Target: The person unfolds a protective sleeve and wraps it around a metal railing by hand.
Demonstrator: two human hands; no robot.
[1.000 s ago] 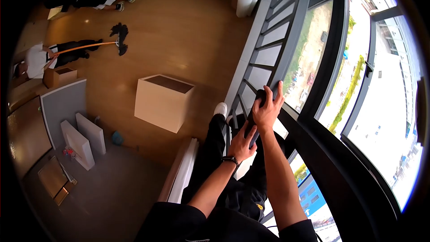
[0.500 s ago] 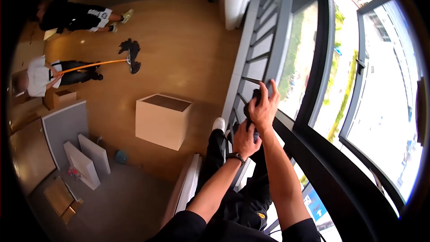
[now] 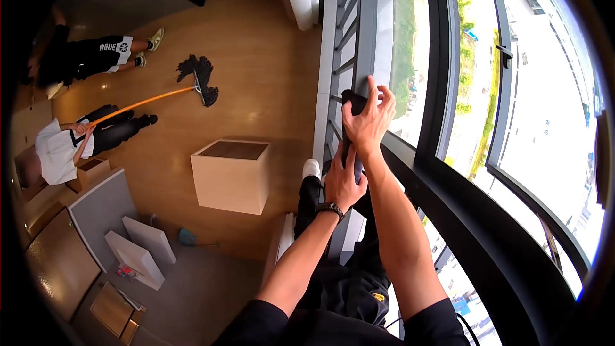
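A dark cloth (image 3: 353, 100) lies over the top rail of a grey metal railing (image 3: 365, 32), beside the window. My right hand (image 3: 369, 122) presses on it, index finger stretched along the rail and the other fingers bent around the cloth. Just behind, my left hand (image 3: 344, 184), with a dark band (image 3: 332, 208) on its wrist, grips the rear part of the same cloth. My palms and fingers hide much of the cloth.
An open window sash (image 3: 505, 57) stands at right. Left of the railing, a large box (image 3: 230, 182) sits on the wooden floor. One person (image 3: 56, 147) holds an orange-handled mop (image 3: 147, 100); another person (image 3: 83, 57) is farther up. White panels (image 3: 134, 259) stand lower left.
Both my hands have moved forward along the rail with the cloth. The mop head has shifted slightly right, and the view has turned a little.
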